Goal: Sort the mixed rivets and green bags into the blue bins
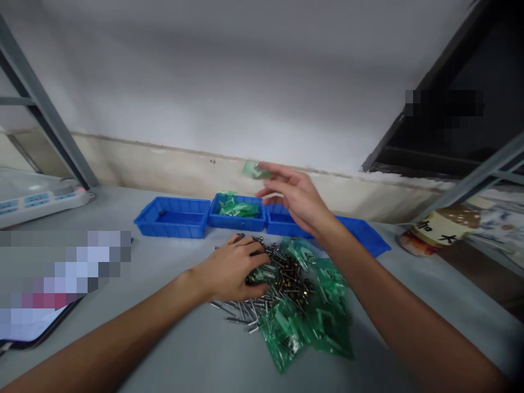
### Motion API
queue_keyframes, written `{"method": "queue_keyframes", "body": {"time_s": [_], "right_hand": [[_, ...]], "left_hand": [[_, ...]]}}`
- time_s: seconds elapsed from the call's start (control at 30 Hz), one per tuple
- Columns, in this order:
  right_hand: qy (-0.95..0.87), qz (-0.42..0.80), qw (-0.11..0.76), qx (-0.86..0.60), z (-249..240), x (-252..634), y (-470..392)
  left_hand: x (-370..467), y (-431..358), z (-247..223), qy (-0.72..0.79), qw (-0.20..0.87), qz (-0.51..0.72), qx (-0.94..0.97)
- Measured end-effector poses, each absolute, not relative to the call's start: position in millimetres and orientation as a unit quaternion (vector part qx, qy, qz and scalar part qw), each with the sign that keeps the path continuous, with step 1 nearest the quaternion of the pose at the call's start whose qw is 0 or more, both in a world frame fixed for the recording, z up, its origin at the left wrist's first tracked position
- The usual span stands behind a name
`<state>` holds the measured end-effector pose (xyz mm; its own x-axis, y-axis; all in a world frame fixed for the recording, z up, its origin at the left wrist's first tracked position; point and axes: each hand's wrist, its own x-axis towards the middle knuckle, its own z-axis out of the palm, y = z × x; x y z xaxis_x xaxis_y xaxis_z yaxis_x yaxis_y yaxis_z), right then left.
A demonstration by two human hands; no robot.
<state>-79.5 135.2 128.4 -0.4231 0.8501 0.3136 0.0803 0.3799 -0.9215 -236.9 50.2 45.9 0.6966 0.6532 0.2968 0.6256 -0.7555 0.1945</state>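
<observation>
My right hand (297, 196) is raised above the blue bins, its fingertips closed on a small green plastic packet (254, 170) that is blurred by motion. My left hand (235, 267) rests palm down on a pile of loose metal fasteners (289, 273) with thin shanks, some with brass-coloured heads. Its fingers are apart and bent over the pile, and a bit of green packet shows between thumb and index finger. Beside the pile, to the right and front, lie several green plastic packets (282, 333) with small metal parts inside.
Behind the pile stands a row of blue bins; the second bin (237, 222) holds green packets, and the left bin (174, 229) has a small dark piece. A phone (45, 327) and a power strip (45, 204) are at left. A labelled jar (434, 234) stands at right.
</observation>
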Motion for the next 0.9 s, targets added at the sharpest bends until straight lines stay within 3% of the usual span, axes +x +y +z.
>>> {"method": "queue_keyframes", "body": {"time_s": [0.07,0.13,0.4,0.63,0.9], "right_hand": [[-0.76,0.438,0.306,-0.37,117.1,-79.2,145.4],[-0.803,0.367,0.25,-0.397,104.0,-71.1,148.5],[-0.859,0.247,0.234,-0.384,81.2,-18.7,96.0],[-0.834,0.189,0.311,-0.415,55.5,5.7,65.9],[-0.777,0.342,0.321,-0.419,54.5,-4.3,51.0]], "left_hand": [[-237.7,50.8,45.3,0.34,0.031,0.175,0.924],[-237.7,50.8,44.9,0.337,0.025,0.178,0.924],[-234.0,47.8,44.4,0.34,0.031,0.183,0.922],[-233.4,49.1,46.4,0.321,0.055,0.216,0.92],[-219.0,48.2,50.1,0.419,0.327,0.396,0.749]]}}
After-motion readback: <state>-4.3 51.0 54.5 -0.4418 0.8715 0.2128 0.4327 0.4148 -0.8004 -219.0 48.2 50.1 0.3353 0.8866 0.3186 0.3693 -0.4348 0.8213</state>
